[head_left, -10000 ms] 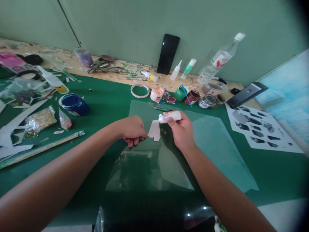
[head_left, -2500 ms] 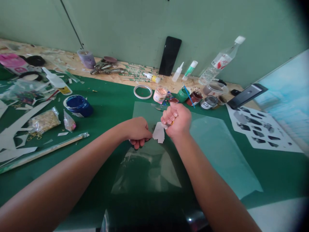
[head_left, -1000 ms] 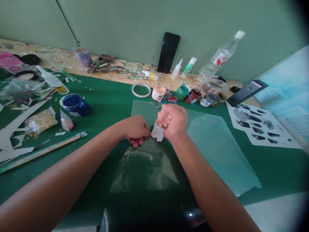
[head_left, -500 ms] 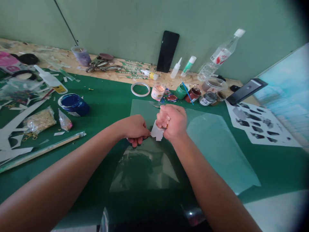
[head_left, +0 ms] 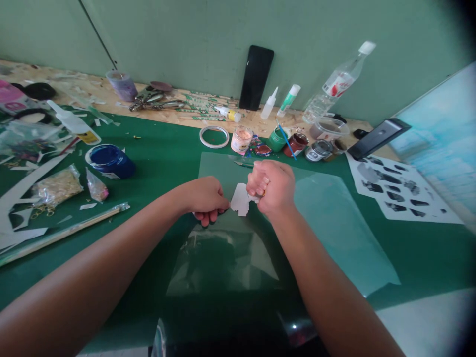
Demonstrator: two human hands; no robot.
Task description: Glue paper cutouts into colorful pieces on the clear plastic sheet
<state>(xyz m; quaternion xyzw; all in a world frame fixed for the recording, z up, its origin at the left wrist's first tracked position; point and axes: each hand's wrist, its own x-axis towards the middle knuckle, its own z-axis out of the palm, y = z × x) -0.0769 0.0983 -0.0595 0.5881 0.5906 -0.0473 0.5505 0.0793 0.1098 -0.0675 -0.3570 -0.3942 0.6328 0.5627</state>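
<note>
My left hand (head_left: 208,198) is closed, thumb and forefinger pinching the left edge of a small white paper cutout (head_left: 240,199) with a notched bottom. Close by on the right, my right hand (head_left: 273,187) is curled into a fist at the cutout's right edge. A scrap of white shows under its fingers, along with a small yellowish spot; what it grips is hidden. Beyond the fist, a thin pointed tool (head_left: 243,164) lies on a clear plastic sheet (head_left: 330,223). Another glossy clear sheet (head_left: 226,267) curves below both hands.
Behind the hands stand paint jars (head_left: 277,140), a tape ring (head_left: 214,137), a phone (head_left: 256,78) and a plastic bottle (head_left: 336,84). Leftward are an open blue paint jar (head_left: 111,162), a wrapped stick (head_left: 70,233) and paper scraps. A printed sheet (head_left: 405,191) lies at the right.
My right hand has shifted slightly right, uncovering more of the white cutout. My left hand keeps its pinch. The whole view has drifted a little.
</note>
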